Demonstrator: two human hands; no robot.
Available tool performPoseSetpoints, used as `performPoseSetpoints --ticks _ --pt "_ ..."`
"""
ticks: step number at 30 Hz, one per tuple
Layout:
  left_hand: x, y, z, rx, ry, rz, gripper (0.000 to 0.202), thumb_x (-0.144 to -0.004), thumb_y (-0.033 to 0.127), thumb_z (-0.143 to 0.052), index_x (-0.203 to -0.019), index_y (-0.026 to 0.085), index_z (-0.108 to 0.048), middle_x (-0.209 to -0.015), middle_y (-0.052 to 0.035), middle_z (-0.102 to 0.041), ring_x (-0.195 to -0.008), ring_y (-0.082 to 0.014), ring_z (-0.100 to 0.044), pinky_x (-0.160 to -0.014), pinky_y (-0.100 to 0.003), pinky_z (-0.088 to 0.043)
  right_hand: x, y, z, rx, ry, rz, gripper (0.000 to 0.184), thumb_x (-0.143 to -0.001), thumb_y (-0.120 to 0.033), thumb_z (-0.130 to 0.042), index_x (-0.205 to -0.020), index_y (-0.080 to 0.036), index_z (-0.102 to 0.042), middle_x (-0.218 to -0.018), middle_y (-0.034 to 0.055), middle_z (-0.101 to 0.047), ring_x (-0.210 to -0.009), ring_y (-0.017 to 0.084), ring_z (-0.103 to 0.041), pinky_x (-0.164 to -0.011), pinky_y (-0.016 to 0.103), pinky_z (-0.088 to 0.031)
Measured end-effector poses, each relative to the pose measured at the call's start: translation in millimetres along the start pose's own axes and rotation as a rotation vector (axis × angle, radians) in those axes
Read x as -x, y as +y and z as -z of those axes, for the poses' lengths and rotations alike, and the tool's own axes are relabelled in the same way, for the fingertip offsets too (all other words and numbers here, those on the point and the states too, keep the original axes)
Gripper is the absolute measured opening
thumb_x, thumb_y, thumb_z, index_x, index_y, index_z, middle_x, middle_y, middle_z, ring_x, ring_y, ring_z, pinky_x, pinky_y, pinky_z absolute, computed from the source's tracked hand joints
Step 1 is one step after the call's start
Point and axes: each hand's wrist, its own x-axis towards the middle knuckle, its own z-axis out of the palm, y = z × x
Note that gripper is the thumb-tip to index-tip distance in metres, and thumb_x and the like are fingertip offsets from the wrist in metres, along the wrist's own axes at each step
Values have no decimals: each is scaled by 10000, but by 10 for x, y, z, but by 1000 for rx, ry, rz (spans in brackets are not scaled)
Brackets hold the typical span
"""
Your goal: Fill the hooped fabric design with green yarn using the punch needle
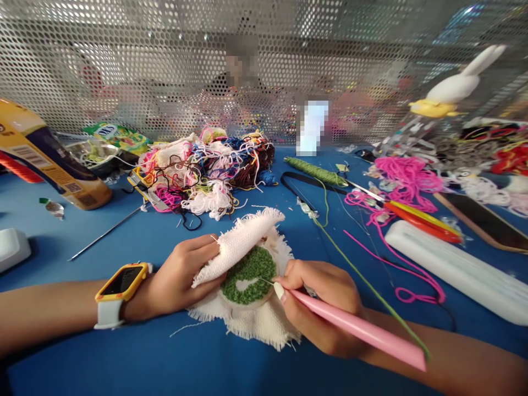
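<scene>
In my right hand [325, 302] is a pink punch needle [363, 330], its thin metal tip at the green loops. Green yarn [355, 269] comes out of the tool's back end and leads to a green yarn skein [315, 171]. My left hand [185, 269], with a yellow-cased watch on its wrist, grips the cream fabric [264, 327], whose frayed edge is folded over. Within a round hoop, partly covered by the fold, green loop stitching [251, 269] surrounds a small bare pale patch. Some left fingers are hidden under the cloth.
Behind the fabric lies a tangled yarn pile [206, 170]. Scissors [424, 220], pink yarn [408, 176], a long white case [454, 269] and a phone [487, 220] lie right. At left are a bottle [53, 159] and a metal needle tool [105, 234]. A perforated metal panel [165, 71] stands behind.
</scene>
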Motion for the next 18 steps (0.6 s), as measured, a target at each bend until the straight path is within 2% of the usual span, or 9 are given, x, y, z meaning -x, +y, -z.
performPoseSetpoints --ticks 11,18 --pt "0 -3 -1 6 -3 -1 128 -861 156 -470 -740 149 -511 -733 -57 -571 -650 -144 -483 -587 -238 -418 -1 -28 9 -15 10 -119 171 -781 -114 -473 -667 -206 -384 -531 -52 -397 -454 81 -376 -462 223 -309" --pt "6 -3 -3 25 -11 15 118 -865 143 -472 -756 138 -518 -754 -60 -570 -661 -140 -481 -598 -236 -417 -20 -47 0 -4 -16 -138 169 -805 -132 -465 -659 -196 -408 -530 -52 -404 -459 75 -382 -468 214 -319"
